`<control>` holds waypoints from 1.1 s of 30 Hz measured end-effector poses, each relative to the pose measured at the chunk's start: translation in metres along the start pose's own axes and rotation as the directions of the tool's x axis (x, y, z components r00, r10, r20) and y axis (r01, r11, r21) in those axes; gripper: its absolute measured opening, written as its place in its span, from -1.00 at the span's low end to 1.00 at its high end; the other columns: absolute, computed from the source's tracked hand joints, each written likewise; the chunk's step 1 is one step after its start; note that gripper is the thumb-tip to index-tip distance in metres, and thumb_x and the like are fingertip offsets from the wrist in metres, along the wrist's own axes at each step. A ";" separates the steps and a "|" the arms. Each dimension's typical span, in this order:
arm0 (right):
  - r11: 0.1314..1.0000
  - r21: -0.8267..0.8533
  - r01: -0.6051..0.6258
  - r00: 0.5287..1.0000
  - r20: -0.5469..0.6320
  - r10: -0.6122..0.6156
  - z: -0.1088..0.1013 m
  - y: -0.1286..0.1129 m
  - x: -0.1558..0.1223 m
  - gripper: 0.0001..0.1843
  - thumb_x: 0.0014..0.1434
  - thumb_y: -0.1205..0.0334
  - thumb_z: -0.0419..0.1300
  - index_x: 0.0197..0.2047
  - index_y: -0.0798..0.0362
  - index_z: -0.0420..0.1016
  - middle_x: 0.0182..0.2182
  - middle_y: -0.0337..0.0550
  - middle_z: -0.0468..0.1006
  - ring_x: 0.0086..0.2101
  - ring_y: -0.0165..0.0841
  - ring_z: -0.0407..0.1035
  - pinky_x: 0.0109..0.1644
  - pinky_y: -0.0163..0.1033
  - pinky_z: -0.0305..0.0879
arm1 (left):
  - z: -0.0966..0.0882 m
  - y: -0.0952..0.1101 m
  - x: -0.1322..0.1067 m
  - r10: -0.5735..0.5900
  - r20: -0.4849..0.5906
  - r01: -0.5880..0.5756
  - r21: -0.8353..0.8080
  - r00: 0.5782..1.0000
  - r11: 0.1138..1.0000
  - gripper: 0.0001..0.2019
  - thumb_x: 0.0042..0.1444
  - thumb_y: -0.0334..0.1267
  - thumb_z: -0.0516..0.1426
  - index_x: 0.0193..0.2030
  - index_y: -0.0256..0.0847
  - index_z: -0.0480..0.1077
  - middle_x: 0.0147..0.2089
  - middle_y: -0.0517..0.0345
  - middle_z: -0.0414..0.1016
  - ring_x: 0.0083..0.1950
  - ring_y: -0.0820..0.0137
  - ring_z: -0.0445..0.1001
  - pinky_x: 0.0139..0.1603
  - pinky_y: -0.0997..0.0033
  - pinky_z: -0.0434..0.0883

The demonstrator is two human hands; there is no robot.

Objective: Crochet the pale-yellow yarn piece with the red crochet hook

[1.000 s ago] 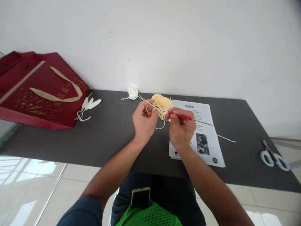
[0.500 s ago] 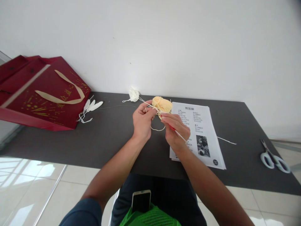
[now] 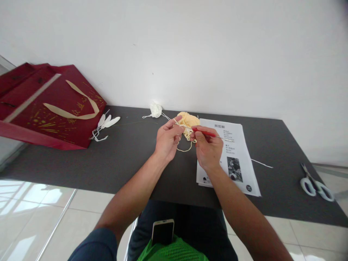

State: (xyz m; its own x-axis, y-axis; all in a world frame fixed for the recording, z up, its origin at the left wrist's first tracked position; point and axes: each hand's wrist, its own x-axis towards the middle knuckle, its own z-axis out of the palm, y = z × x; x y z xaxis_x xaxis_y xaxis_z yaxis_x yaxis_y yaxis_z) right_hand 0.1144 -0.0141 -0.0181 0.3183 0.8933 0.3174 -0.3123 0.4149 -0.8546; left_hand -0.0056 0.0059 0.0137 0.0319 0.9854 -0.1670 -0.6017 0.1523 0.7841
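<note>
A crochet hook with a red grip is pinched in my right hand, its tip pointing left toward my other hand. My left hand has its thumb and fingers closed on pale yarn, which runs over the raised index finger. The small stitches at the hook's tip are mostly hidden by the fingers. Just behind the hands rests a yellow ball of yarn with loose loops hanging in front of it. A thin strand curves over the dark table below.
A white yarn ball sits by the wall. Printed sheets lie under and beside my right hand. Scissors are at the far right. White leaf-shaped pieces lie beside a red gift bag. A phone rests on my lap.
My right hand has turned, so the hook now lies nearly level instead of slanting down to the right. My left index finger has lifted with the yarn over it.
</note>
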 end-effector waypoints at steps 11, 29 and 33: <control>0.923 -0.264 0.279 0.957 0.150 -0.247 -0.011 -0.007 0.002 -0.89 0.25 0.33 0.29 -0.19 -0.08 0.50 -0.23 -0.22 0.62 -0.26 -0.38 0.52 -0.18 -0.19 0.48 | -0.001 -0.009 0.003 0.293 -0.098 -0.231 0.405 0.951 0.885 -0.53 -0.15 -0.44 0.29 0.00 -0.31 0.58 -0.58 0.38 0.35 -0.53 0.59 0.21 -0.42 0.50 0.19; 0.972 0.172 -0.163 0.986 0.002 0.165 -0.009 -0.020 0.013 -0.77 0.09 0.21 0.44 -0.29 -0.04 0.45 -0.35 -0.32 0.57 -0.51 -0.55 0.34 -0.43 -0.34 0.30 | -0.015 -0.011 0.012 0.330 0.213 -0.378 0.255 0.920 0.890 -0.60 -0.18 -0.55 0.27 -0.17 -0.14 0.65 -0.47 0.29 0.48 -0.49 0.58 0.32 -0.41 0.53 0.27; 0.928 0.245 -0.280 0.958 0.009 0.287 -0.007 -0.020 0.014 -0.77 0.07 0.19 0.46 -0.31 -0.02 0.48 -0.36 -0.32 0.58 -0.47 -0.55 0.38 -0.41 -0.38 0.37 | -0.013 -0.012 0.009 0.297 0.175 -0.332 0.233 0.939 0.914 -0.71 -0.18 -0.51 0.31 -0.26 -0.17 0.63 -0.46 0.28 0.48 -0.49 0.58 0.31 -0.43 0.54 0.26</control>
State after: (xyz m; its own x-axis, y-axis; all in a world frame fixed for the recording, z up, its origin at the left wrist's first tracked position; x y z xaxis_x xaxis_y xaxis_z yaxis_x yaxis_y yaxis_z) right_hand 0.1316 -0.0107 0.0004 0.2072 0.9763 0.0628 -0.5982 0.1773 -0.7815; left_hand -0.0081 0.0123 -0.0048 -0.0092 0.9836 0.1802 -0.3743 -0.1705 0.9115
